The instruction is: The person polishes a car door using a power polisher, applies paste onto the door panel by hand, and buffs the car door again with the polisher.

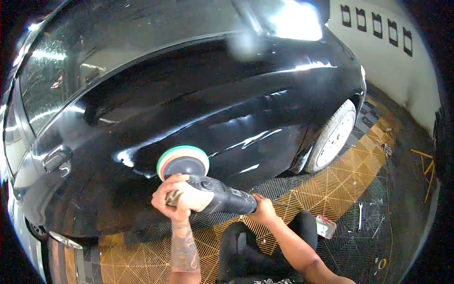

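Observation:
A black car door (227, 113) fills the middle of the head view, shiny with light streaks. Against its lower part sits the round green-edged pad (206, 158) of a polisher (222, 195). My left hand (174, 198) is wrapped around the polisher's head, close behind the pad. Farther right, my right hand (262, 209) grips the rear end of its dark body. The pad faces the door panel; its contact side is hidden from me.
The car's front wheel (333, 137) stands at the right, its door handle (57, 158) at the left. A wrench (360, 217) and a small red-and-white box (325, 227) lie on the tiled floor (326, 191). A pale wall (392, 71) rises behind.

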A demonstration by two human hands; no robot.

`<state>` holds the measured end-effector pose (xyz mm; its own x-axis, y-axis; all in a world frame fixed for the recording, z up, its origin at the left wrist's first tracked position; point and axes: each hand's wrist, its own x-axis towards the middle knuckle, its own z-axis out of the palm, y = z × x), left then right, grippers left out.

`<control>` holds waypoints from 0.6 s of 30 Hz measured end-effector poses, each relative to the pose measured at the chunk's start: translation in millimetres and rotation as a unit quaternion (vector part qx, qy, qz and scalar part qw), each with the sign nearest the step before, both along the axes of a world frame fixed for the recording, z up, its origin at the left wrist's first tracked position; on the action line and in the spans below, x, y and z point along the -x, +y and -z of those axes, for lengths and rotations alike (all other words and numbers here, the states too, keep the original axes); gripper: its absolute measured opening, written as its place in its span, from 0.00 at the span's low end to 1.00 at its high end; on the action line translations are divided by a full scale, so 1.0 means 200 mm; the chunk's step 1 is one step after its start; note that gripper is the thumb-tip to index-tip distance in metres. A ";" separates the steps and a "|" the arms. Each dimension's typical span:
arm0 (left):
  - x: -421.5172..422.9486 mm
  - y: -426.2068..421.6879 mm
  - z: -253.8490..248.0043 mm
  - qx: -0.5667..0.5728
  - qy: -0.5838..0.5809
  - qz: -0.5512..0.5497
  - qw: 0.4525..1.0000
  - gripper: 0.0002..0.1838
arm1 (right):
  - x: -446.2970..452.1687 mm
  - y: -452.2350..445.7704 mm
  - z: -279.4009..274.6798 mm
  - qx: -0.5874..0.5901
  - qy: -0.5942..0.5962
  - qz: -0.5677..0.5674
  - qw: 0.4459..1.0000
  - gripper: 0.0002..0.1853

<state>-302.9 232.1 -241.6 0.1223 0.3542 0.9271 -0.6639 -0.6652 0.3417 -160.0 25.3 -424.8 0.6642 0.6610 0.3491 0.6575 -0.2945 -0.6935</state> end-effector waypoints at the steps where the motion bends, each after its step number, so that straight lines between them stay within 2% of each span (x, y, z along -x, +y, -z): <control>1: -0.07 -0.06 -0.01 -0.004 0.005 0.007 1.000 0.15 | -0.02 -0.06 -0.02 -0.045 -0.023 0.027 0.998 0.29; 7: -0.43 -0.34 -0.10 -0.038 0.089 0.046 0.994 0.13 | -0.16 -0.32 -0.03 -0.043 0.074 0.063 0.994 0.26; 9: -0.57 -0.44 -0.14 -0.075 0.100 0.040 0.991 0.13 | -0.26 -0.36 0.09 -0.089 0.068 0.087 0.990 0.23; 10: -0.64 -0.53 -0.18 -0.071 0.110 0.059 0.990 0.11 | -0.30 -0.38 0.13 -0.123 0.108 0.076 0.984 0.22; 11: -0.73 -0.58 -0.20 -0.102 0.114 0.066 0.986 0.11 | -0.26 -0.39 0.02 -0.200 0.215 0.084 0.952 0.23; 12: -0.83 -0.64 -0.20 -0.125 0.129 0.074 0.981 0.11 | -0.31 -0.41 0.07 -0.195 0.218 0.069 0.954 0.24; 13: -0.96 -0.72 -0.16 -0.087 0.144 0.130 0.977 0.11 | -0.35 -0.43 0.14 -0.191 0.222 0.053 0.955 0.26; 15: -1.11 -0.86 -0.20 -0.151 0.177 0.105 0.967 0.09 | -0.38 -0.40 0.25 -0.215 0.260 0.059 0.940 0.27; 16: -1.22 -0.90 -0.14 -0.201 0.202 0.093 0.954 0.08 | -0.41 -0.37 0.35 -0.264 0.275 0.046 0.924 0.27; 18: -1.33 -0.99 -0.08 -0.205 0.196 0.096 0.954 0.07 | -0.37 -0.34 0.39 -0.321 0.338 0.042 0.884 0.27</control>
<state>-36.5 34.4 -226.4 0.5150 -0.0919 0.8522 -0.6612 -0.6753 0.3268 -85.4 -42.8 -502.4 0.9017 0.4097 0.1379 0.0228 0.2734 -0.9616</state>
